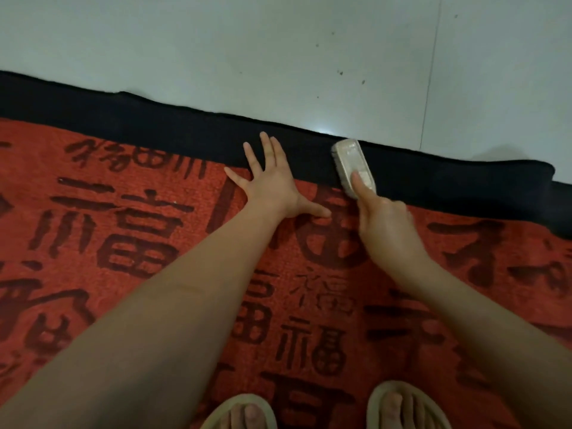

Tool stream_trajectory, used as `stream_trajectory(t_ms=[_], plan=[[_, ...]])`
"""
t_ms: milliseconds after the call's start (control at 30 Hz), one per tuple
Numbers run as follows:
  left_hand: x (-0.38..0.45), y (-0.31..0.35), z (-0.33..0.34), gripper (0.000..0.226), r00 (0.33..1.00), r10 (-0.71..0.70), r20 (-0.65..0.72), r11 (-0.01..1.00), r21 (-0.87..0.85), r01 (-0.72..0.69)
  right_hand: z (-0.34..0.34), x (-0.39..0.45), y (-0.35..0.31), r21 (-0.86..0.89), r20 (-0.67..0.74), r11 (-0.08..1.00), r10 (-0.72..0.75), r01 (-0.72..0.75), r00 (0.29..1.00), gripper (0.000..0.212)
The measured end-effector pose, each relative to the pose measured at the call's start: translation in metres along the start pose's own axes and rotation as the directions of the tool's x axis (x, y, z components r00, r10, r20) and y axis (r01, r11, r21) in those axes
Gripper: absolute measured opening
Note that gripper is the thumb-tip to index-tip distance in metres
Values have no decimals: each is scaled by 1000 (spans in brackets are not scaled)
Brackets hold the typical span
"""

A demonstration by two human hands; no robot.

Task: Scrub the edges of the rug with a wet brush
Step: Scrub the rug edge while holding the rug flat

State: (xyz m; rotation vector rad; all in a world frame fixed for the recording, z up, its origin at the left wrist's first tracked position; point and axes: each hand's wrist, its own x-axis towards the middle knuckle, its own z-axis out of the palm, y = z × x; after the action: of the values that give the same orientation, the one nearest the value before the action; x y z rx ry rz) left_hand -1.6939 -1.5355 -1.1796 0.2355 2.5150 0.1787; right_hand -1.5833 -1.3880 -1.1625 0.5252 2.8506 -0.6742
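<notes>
Fingers of the right hand [385, 222] grip the brush [354, 167], index laid along its back; left hand [272, 184] fingers press spread on the rug [139, 243] beside it. Brush sits on the rug's black border [185, 131], just short of the floor [278, 51]. Step judged: edge scrubbing. Next stroke requires downward pressure along the border.

A room in a home

A red rug [130, 230] with dark characters and a black border lies on a pale, glossy tiled floor [278, 51]. Feet in open slippers [244, 413] stand on the rug, which suits a living space.
</notes>
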Motion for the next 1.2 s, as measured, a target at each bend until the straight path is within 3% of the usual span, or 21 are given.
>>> stream_trajectory(t_ms=[133,233,367,433,467,533,567,633,667,733,800,900,967,1067,1200], plan=[[-1,-3,0,136,998,4,-58,999,-47,-7,32,23,-51,123,102,971,-218,205,971,58],[0,-7,2,160,999,33,-26,999,-10,-33,9,13,13,4,103,978,-206,206,973,57],[0,-5,1,164,999,30,-16,999,-16,-31,-14,-1,39,134,60,973,-197,188,978,48],[-8,-3,2,151,996,85,-41,994,74,-82,-14,14,23,113,109,964,-252,240,962,47],[-15,-3,5,136,978,192,-84,967,185,-174,-20,24,16,81,140,958,-283,274,949,49],[-26,-4,10,99,841,538,-60,802,343,-489,-37,45,16,-30,200,912,-395,408,897,55],[-27,-5,11,89,726,687,24,680,332,-654,-47,53,19,-87,229,873,-451,479,863,55],[-17,-1,10,86,479,856,196,419,282,-863,-60,64,15,-140,304,815,-504,562,808,48],[-9,2,10,87,379,889,257,303,290,-908,-60,68,7,-145,354,787,-525,600,774,46],[11,5,11,87,280,903,327,176,311,-934,-44,78,-12,-143,420,721,-576,678,701,45],[23,2,15,83,206,924,322,110,294,-949,-32,86,-16,-89,398,724,-604,684,690,44],[28,2,19,79,71,962,262,0,258,-966,-44,84,31,5,388,772,-587,635,711,44],[30,0,22,78,34,973,230,-19,224,-974,-55,74,53,37,368,794,-575,607,730,43],[33,1,23,77,34,975,220,-16,223,-975,-32,98,18,18,343,709,-666,705,662,43],[34,-1,22,80,97,946,310,22,236,-971,-13,130,-27,177,421,685,-702,707,575,39]])
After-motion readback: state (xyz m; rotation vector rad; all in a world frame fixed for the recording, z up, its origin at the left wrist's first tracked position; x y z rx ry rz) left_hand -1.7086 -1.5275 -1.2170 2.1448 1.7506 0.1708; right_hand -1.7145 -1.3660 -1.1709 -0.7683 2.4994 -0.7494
